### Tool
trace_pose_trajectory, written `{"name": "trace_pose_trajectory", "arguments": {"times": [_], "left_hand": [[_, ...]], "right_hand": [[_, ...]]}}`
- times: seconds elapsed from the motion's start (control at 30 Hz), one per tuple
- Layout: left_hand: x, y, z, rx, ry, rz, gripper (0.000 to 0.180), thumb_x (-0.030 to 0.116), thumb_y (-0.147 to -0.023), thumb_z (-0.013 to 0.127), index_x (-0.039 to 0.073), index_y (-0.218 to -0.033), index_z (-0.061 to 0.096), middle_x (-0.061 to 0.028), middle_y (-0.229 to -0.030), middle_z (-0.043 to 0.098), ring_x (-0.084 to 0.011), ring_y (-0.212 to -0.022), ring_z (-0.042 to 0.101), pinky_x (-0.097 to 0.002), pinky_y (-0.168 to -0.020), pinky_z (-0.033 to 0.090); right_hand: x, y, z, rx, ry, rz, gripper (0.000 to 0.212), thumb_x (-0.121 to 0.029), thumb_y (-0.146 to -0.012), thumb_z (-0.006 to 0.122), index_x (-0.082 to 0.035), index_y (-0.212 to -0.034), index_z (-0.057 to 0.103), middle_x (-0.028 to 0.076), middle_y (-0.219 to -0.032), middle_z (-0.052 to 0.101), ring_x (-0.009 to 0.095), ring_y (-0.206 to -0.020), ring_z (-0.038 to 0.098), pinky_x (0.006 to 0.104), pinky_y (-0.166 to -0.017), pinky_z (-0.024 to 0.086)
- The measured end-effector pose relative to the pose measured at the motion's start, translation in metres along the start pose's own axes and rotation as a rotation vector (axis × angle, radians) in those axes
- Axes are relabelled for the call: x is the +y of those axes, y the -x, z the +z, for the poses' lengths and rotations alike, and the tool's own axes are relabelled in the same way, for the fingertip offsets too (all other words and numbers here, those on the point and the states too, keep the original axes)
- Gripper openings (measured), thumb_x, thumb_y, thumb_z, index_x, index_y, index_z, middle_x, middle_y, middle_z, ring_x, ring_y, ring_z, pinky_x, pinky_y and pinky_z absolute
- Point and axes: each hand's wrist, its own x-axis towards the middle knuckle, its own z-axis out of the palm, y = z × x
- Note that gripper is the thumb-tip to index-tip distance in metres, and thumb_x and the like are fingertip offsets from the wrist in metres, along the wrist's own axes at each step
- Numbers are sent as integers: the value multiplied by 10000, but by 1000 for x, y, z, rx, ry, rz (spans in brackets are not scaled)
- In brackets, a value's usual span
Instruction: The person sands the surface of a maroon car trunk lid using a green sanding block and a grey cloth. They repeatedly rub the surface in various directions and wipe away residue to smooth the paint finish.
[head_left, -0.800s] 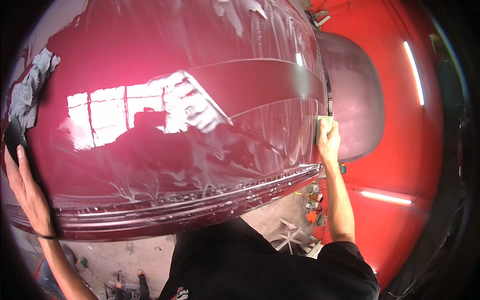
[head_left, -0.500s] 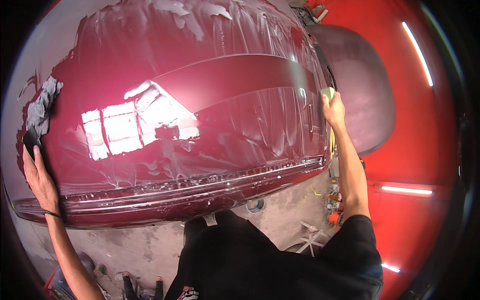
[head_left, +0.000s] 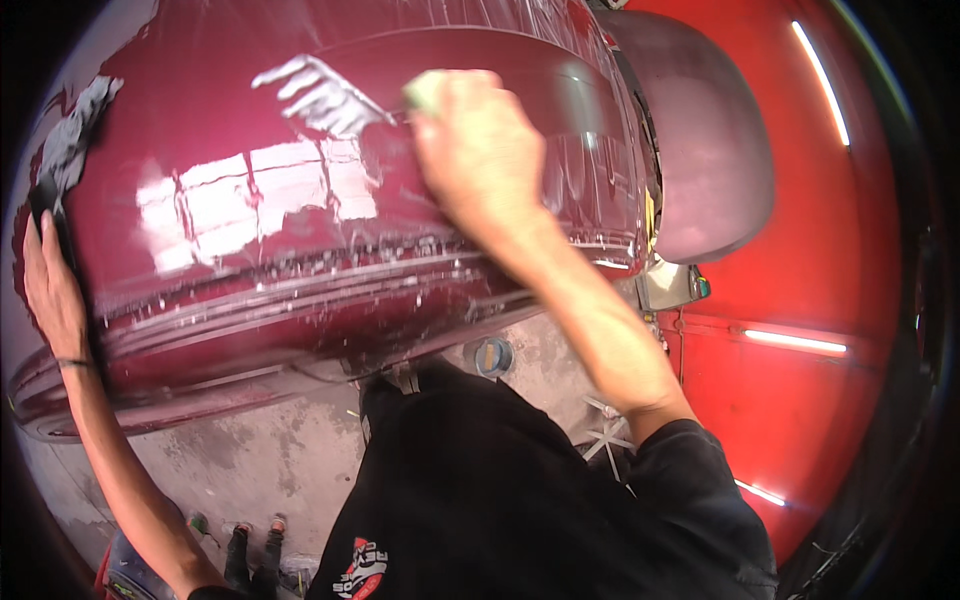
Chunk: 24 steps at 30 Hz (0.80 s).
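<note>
A large, glossy dark-red car body panel (head_left: 250,130), wet and streaked, lies in front of me. Over its middle, my right hand (head_left: 485,155) is closed around a pale green block (head_left: 427,92), both slightly blurred. The block is close to a finger-shaped white patch (head_left: 325,95); I cannot tell whether that is foam or reflected light. At the panel's far left, my left hand (head_left: 55,295) rests with its fingers along a flat black piece (head_left: 44,200), partly hidden under them. Just beyond it lies a crumpled grey, wet-looking mass (head_left: 75,135), cloth or foam.
A ridged trim strip with droplets (head_left: 300,285) runs along the panel's near edge. A dull reddish panel (head_left: 700,140) stands at right before a red wall (head_left: 820,230). On the concrete floor are a blue-grey bucket (head_left: 493,357), a white metal stand (head_left: 608,437) and another person's legs (head_left: 250,560).
My right hand has swept the green block from the panel's right edge leftward to its middle. The view has shifted slightly; my left hand stays by the black piece.
</note>
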Motion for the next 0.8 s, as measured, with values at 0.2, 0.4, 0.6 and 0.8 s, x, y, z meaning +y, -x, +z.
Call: {"name": "trace_pose_trajectory", "arguments": {"times": [0.2,0.4,0.6,0.8], "left_hand": [[20,-7,14,40,-116,-16,573,462,-1192,422,76,-1570,613,-145,-1588,636,-365,-1468,584,-442,-1212,426],[-2,10,10,84,-459,52,517,419,-1214,367,178,-1628,562,-10,-1711,532,-249,-1582,482,-591,-1245,371],[7,12,14,21,-208,-10,563,404,-1216,385,98,-1671,514,-75,-1714,531,-267,-1592,470,-418,-1290,316],[25,14,-5,31,-89,-106,567,388,-1212,430,16,-1622,553,-141,-1702,546,-323,-1594,471,-435,-1311,311]], "right_hand": [[2,15,-23,-127,-129,8,358,-308,-1068,689,-16,-1268,630,245,-1229,677,410,-1089,728,523,-868,630],[173,99,-39,-78,-68,377,398,-369,-1084,647,-121,-1396,666,215,-1280,717,480,-1200,696,556,-1025,562],[349,156,-36,-127,156,708,527,-454,-1099,653,42,-1271,595,332,-1146,748,524,-1100,740,582,-963,576],[370,106,16,-177,291,691,585,-474,-1096,631,80,-1272,573,381,-1125,742,564,-1090,727,605,-977,570]]}}
